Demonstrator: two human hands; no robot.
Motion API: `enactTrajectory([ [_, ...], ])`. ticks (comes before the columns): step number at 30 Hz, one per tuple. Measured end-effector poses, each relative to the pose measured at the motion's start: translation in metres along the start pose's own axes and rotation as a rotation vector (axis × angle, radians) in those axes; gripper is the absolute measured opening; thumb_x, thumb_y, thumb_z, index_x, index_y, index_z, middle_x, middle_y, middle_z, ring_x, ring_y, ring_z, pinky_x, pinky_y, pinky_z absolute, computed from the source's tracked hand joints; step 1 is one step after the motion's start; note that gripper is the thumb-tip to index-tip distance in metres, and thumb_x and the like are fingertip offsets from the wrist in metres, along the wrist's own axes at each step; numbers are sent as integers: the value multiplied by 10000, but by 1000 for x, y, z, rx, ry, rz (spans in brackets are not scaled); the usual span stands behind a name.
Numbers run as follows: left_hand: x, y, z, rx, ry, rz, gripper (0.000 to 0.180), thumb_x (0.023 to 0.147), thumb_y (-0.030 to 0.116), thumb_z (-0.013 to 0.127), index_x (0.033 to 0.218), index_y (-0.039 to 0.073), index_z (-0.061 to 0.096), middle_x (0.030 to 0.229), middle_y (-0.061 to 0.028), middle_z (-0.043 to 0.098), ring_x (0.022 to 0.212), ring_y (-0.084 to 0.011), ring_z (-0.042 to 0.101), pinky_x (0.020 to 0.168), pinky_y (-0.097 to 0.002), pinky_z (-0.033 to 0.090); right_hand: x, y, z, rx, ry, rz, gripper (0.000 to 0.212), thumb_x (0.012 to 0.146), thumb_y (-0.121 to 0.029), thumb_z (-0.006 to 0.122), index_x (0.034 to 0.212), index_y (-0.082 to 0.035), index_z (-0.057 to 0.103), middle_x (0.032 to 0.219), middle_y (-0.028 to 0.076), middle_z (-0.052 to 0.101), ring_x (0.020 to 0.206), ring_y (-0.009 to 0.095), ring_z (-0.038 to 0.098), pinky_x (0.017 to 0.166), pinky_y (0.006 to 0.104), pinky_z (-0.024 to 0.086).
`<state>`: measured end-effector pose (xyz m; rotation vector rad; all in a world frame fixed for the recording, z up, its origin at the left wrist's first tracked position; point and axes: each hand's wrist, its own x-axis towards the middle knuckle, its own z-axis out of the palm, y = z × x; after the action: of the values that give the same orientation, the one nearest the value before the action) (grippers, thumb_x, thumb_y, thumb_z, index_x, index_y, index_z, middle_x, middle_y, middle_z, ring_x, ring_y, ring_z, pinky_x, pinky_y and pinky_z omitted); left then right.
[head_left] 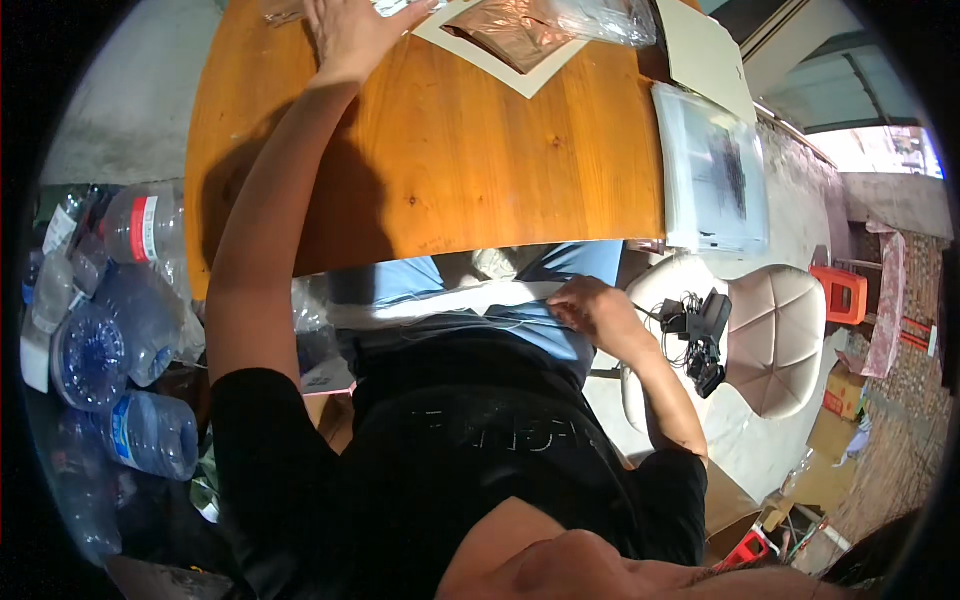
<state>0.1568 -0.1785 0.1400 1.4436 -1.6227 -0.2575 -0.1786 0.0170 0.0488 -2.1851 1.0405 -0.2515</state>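
Note:
My left hand (352,35) reaches to the far left of the wooden table (480,160), thumb stretched away from the fingers. It is beside a shiny silvery wrapper (392,6), and the frame's top edge cuts off part of it. My right hand (592,312) is low over my lap, fingers curled together by the end of a long white strip (450,303). Whether the fingers grip anything there is hidden. A thin pale cord (500,322) lies across my lap below the strip. A copper-coloured foil bag (510,30) rests on a cream sheet (530,82) at the table's far side.
Clear plastic packaging (610,18) lies by the foil bag. A translucent plastic folder (712,170) overhangs the table's right edge. Several empty plastic bottles (135,310) crowd the left. On the right, a white padded chair (775,340) bears a black device with cables (700,335); a red stool (840,293) stands beyond.

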Motion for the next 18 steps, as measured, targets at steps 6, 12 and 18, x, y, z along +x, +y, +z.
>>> enactTrajectory([
  [6, -59, 26, -1, 148, 6, 858, 508, 771, 330, 680, 1187, 81, 528, 1248, -130, 518, 1074, -287, 538, 858, -405, 430, 1, 34, 64, 6, -175, 35, 225, 801, -230, 651, 936, -51, 637, 886, 140, 599, 821, 311, 578, 734, 385, 476],
  [12, -169, 82, -2, -37, -853, 641, 182, 779, 190, 659, 920, 86, 612, 943, -46, 639, 821, -190, 630, 686, -329, 483, 21, 44, 96, 230, -238, 139, 218, 796, -201, 656, 944, -42, 637, 858, 137, 626, 799, 289, 603, 722, 347, 484],
  [18, -209, 62, 34, -134, -1244, 178, 312, 806, 186, 629, 1073, 29, 598, 1030, -175, 611, 931, -325, 595, 805, -398, 474, 14, 22, 45, 327, -138, 88, 173, 802, -192, 644, 921, -69, 671, 846, 116, 649, 787, 275, 616, 698, 340, 475],
])
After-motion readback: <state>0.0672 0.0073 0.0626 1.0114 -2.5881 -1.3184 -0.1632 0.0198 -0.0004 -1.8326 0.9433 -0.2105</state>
